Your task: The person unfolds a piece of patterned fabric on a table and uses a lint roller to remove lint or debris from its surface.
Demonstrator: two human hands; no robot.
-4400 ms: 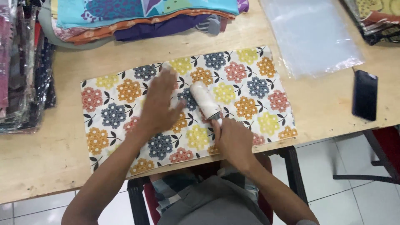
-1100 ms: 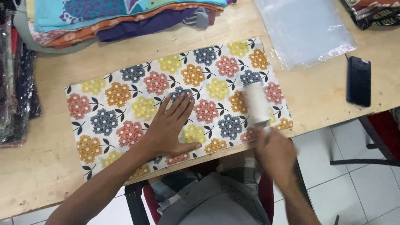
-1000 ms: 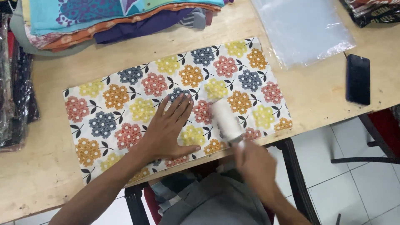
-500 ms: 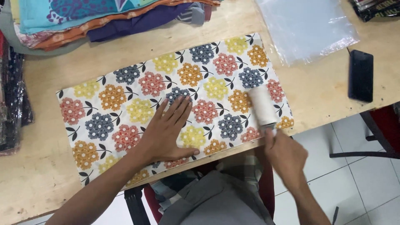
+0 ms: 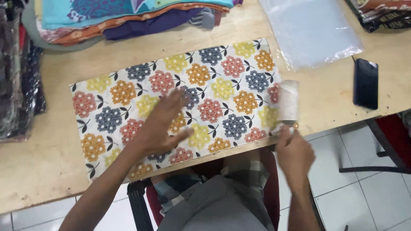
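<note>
1. Wooden tabletop (image 5: 38, 171), pale and bare at its near left corner, above a white tiled floor (image 5: 364, 201).
2. Flower-printed cloth (image 5: 180, 102), spread flat along the near edge.
3. Clear plastic bag (image 5: 312, 30), far right; folded fabrics (image 5: 128, 17), far left.
4. Left hand (image 5: 160, 128), open wide, palm pressing the cloth.
5. Right hand (image 5: 294, 153), closed on the lint roller (image 5: 289, 100) at the cloth's right end.
6. Black phone (image 5: 365, 83), right of the roller.

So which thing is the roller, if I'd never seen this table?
Find the flowered cloth on the wooden table. At its right end, the right hand holds a pale, blurred cylinder: the roller. Unlike the flat black phone nearby, it's round and whitish.
</note>
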